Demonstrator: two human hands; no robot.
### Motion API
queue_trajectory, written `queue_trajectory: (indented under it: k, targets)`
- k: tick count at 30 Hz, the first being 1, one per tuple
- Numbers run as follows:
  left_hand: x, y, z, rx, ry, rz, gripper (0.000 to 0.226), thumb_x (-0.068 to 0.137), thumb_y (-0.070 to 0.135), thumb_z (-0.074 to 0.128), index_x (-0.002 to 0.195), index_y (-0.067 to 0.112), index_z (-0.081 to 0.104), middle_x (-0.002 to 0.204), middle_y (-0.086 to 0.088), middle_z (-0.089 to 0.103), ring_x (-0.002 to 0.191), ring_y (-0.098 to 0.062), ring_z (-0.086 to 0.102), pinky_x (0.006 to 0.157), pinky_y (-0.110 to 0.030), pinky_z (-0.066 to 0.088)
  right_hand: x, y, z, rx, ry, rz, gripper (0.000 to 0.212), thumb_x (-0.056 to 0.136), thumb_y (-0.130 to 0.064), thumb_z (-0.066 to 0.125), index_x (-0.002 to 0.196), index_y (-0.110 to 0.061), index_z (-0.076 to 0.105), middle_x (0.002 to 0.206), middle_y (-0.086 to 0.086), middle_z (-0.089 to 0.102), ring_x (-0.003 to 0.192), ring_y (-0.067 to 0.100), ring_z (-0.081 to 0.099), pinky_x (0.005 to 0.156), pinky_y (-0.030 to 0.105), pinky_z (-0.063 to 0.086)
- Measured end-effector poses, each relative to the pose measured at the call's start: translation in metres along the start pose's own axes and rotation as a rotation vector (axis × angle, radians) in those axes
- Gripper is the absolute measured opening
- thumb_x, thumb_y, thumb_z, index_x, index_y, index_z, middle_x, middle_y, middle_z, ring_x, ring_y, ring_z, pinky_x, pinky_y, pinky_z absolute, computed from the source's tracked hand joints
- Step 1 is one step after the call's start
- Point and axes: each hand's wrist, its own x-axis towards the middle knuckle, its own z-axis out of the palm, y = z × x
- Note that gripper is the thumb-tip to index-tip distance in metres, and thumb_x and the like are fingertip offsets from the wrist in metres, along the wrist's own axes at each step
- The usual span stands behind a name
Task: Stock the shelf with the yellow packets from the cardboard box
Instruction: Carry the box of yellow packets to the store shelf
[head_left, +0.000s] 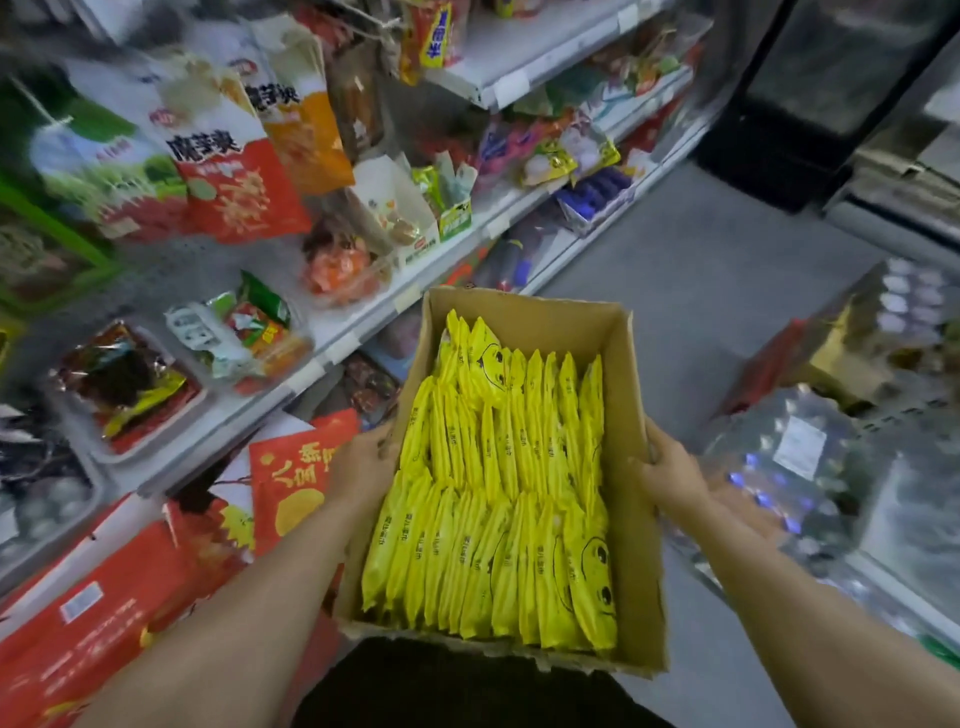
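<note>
An open cardboard box (631, 405) is carried in front of me above the aisle floor. Several yellow packets (498, 499) with smiley faces stand on edge inside it in two rows, nearly filling it. My left hand (361, 465) grips the box's left wall, fingers curled under the side. My right hand (670, 473) grips the right wall, thumb over the rim. The shelf (332, 345) with snack bags runs along the left, its white edge just beyond the box's far left corner.
Red snack bags (119, 603) fill the lower shelf at left. Clear tubs of snacks (135, 395) sit on the middle shelf. Shrink-wrapped bottle packs (795, 467) stand at right. A dark fridge (810, 104) is at the far end. Grey floor (701, 291) lies ahead.
</note>
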Motion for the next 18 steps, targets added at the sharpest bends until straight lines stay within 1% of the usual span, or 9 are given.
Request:
queue_trajectory:
  k: [2,5,6,8,12,15,18]
  targets:
    - [0.031,0.012,0.006,0.011,-0.003,-0.005,0.038,0.089,0.02,0.057,0.125,0.031,0.065,0.105,-0.009,0.074,0.095,-0.028,0.068,0.071,-0.032,0.049,0.031,-0.008,-0.008,0.001,0.002,0.013,0.069,0.08,-0.019,0.06,0.141,-0.045,0.042,0.114,0.003,0.07,0.104,0.032,0.065,0.092,0.045,0.052]
    - [0.072,0.027,0.015,0.033,0.006,-0.005,0.041,0.09,0.019,0.058,0.129,0.033,0.062,0.112,-0.009,0.072,0.098,-0.029,0.067,0.071,-0.03,0.046,0.07,-0.021,-0.019,0.011,-0.007,0.052,0.065,0.086,-0.015,0.057,0.144,-0.039,0.043,0.113,0.002,0.067,0.102,0.031,0.063,0.091,0.042,0.053]
    - [0.084,0.033,0.017,0.029,0.008,-0.008,0.042,0.09,0.019,0.057,0.129,0.034,0.061,0.112,-0.009,0.071,0.098,-0.028,0.067,0.072,-0.03,0.047,0.083,-0.024,-0.021,0.017,-0.007,0.061,0.065,0.087,-0.015,0.057,0.145,-0.039,0.042,0.113,0.003,0.066,0.102,0.031,0.063,0.09,0.042,0.053]
    - [0.108,0.043,0.021,0.014,0.003,-0.016,0.044,0.09,0.021,0.057,0.13,0.039,0.059,0.113,-0.009,0.071,0.1,-0.028,0.067,0.077,-0.034,0.052,0.107,-0.028,-0.023,0.028,0.0,0.065,0.064,0.088,-0.015,0.056,0.146,-0.039,0.04,0.115,0.006,0.067,0.1,0.031,0.063,0.089,0.044,0.054]
    - [0.161,0.054,0.026,0.002,-0.044,-0.037,0.045,0.087,0.029,0.054,0.128,0.047,0.055,0.109,-0.003,0.073,0.1,-0.024,0.068,0.083,-0.037,0.054,0.149,-0.038,-0.023,0.041,0.017,0.105,0.065,0.089,-0.015,0.054,0.147,-0.04,0.039,0.112,0.007,0.066,0.095,0.033,0.064,0.082,0.05,0.057]
    - [0.205,0.059,0.032,0.022,-0.086,-0.031,0.044,0.085,0.031,0.053,0.126,0.044,0.058,0.104,-0.007,0.074,0.099,-0.025,0.068,0.082,-0.037,0.054,0.174,-0.045,-0.019,0.046,0.03,0.14,0.066,0.089,-0.014,0.053,0.147,-0.041,0.037,0.111,0.01,0.066,0.092,0.034,0.065,0.082,0.05,0.056]
    - [0.247,0.065,0.036,0.063,-0.114,-0.019,0.043,0.086,0.031,0.055,0.127,0.04,0.06,0.111,-0.008,0.071,0.105,-0.027,0.065,0.085,-0.036,0.053,0.194,-0.051,-0.012,0.073,0.047,0.189,0.065,0.09,-0.015,0.053,0.147,-0.042,0.037,0.109,0.01,0.068,0.088,0.032,0.066,0.083,0.05,0.057]
